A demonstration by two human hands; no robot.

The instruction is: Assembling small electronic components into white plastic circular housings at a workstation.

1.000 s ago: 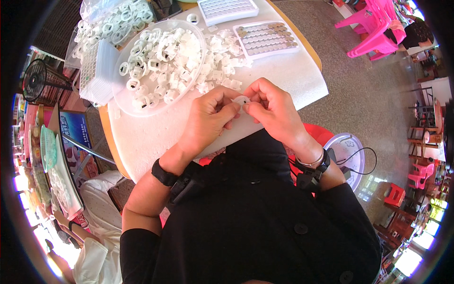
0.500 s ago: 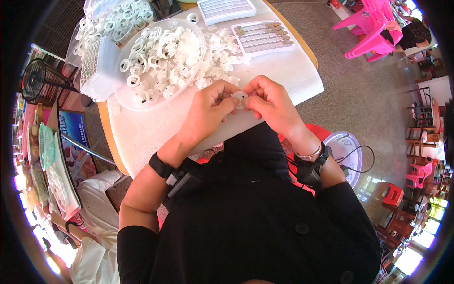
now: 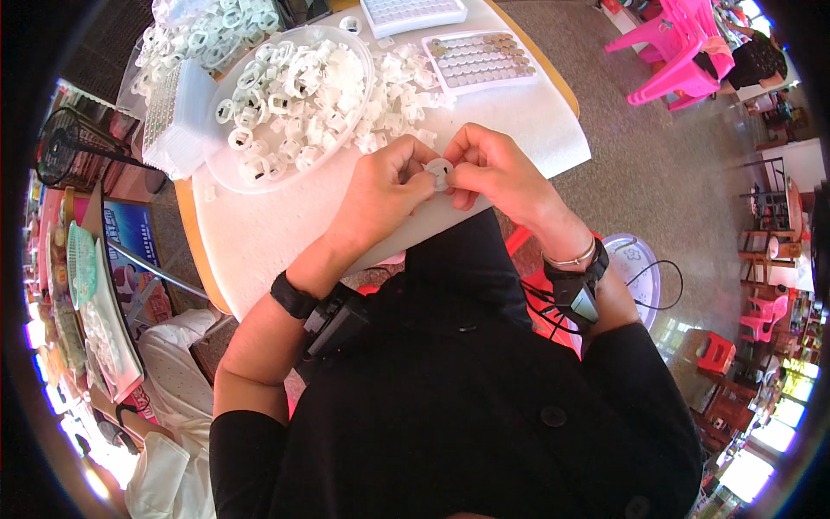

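Near the table's front edge, a small round white plastic piece with a dark slot is held up between my two hands. My left hand pinches its left side between thumb and curled fingers. From the other side, the fingertips of my right hand are closed on its right edge. Beyond my hands, many similar white ring-shaped pieces are heaped on a round translucent tray. More loose white pieces lie spilled along the tray's right side.
A white compartment tray holding small brownish discs lies at the back right, with another white tray behind it. Stacked clear trays and bagged pieces stand at the left. The table edge curves on the right.
Both hands still hold the white piece. My right fingers have shifted slightly on it, and more of its face and dark slot shows. The whole view has moved a little.
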